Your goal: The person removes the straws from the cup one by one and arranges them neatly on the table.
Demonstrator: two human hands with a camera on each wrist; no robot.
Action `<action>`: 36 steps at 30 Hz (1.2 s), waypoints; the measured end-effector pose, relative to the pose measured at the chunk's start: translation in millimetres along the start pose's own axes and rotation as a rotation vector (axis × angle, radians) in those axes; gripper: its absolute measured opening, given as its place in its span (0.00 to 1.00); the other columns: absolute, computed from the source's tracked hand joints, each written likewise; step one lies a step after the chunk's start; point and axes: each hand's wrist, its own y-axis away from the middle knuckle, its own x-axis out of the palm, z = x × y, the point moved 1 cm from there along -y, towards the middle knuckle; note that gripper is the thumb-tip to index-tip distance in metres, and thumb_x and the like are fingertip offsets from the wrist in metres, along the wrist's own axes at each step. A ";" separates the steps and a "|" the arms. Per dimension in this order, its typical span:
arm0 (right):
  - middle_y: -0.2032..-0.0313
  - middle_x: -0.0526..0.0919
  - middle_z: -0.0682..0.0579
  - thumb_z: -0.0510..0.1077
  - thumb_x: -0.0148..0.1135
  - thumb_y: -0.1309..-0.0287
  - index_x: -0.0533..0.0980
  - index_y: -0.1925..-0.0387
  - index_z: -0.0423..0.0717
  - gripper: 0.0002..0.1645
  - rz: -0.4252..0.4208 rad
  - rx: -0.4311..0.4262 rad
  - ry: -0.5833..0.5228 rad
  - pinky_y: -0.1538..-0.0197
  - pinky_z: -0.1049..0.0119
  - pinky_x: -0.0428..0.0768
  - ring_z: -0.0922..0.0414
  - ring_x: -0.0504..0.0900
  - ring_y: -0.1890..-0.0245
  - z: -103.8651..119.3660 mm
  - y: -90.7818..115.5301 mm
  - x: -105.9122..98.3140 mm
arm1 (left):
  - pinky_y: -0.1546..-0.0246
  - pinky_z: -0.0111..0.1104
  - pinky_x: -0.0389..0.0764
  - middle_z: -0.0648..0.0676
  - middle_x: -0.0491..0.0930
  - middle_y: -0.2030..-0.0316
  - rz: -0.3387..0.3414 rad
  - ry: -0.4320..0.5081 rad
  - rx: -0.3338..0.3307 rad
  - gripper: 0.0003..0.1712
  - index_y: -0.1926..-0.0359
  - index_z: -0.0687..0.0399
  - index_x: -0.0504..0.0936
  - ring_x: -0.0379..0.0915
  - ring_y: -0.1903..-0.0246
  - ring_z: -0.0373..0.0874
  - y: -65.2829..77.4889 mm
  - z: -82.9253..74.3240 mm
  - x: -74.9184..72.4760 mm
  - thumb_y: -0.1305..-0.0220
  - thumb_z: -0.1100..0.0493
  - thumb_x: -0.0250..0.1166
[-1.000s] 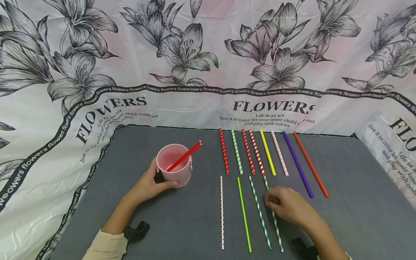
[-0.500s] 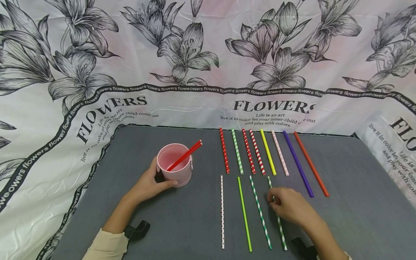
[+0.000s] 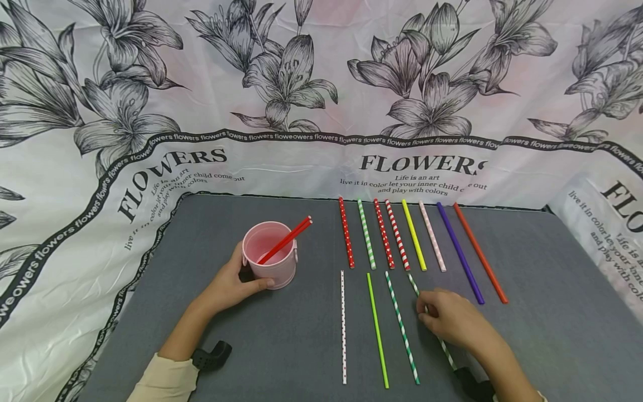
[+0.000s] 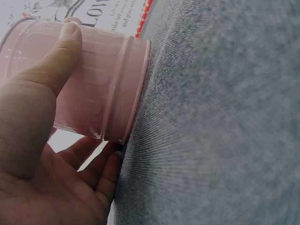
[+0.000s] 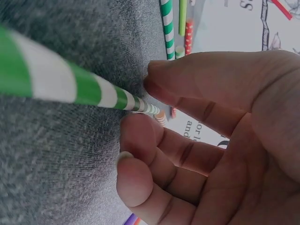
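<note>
My left hand [image 3: 226,290] grips a small pink bucket [image 3: 280,274] standing upright on the table at the left. In the left wrist view the thumb [image 4: 56,61] lies along its wall and the other fingers are partly hidden behind it. Red straws [image 3: 286,240] lean inside the bucket. My right hand [image 3: 452,318] holds a green-and-white striped paper straw [image 3: 413,283] between thumb and curled fingers, seen closely as a striped straw [image 5: 56,75] in the right wrist view. The exact fingertip contact is hard to tell.
Left of the right hand lie another green-striped straw [image 3: 402,329], a lime green straw [image 3: 378,329] and a white dotted straw [image 3: 344,329]. Farther back is a row of several straws, including a yellow straw [image 3: 414,234], purple straw [image 3: 459,254] and orange straw [image 3: 480,254].
The striped straw under my right hand has shifted and turned, its near end swinging right toward the wrist. The right hand has edged slightly right. The left hand and bucket stay put.
</note>
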 end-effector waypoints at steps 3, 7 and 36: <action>0.77 0.68 0.59 0.38 0.73 0.47 0.77 0.73 0.54 0.12 -0.014 -0.001 0.014 0.74 0.62 0.66 0.60 0.66 0.77 0.1 -0.2 -1.2 | 0.41 0.55 0.70 0.50 0.68 0.35 0.000 0.002 0.002 0.55 0.26 0.41 0.54 0.66 0.39 0.48 0.1 -0.9 -0.1 0.48 0.55 0.79; 0.74 0.71 0.59 0.39 0.73 0.47 0.76 0.72 0.53 0.12 -0.035 0.007 0.026 0.72 0.60 0.69 0.60 0.69 0.74 -1.0 -1.7 -3.0 | 0.42 0.55 0.70 0.50 0.68 0.35 -0.001 0.003 -0.003 0.55 0.26 0.40 0.54 0.66 0.39 0.49 0.3 -1.2 -0.2 0.48 0.55 0.79; 0.78 0.70 0.59 0.31 0.70 0.54 0.73 0.72 0.49 0.14 -0.093 -0.021 -0.082 0.74 0.62 0.68 0.62 0.68 0.78 6.5 -7.7 8.4 | 0.42 0.55 0.71 0.51 0.69 0.36 0.003 0.002 -0.005 0.54 0.27 0.42 0.55 0.66 0.41 0.48 0.1 -0.1 -0.1 0.47 0.55 0.79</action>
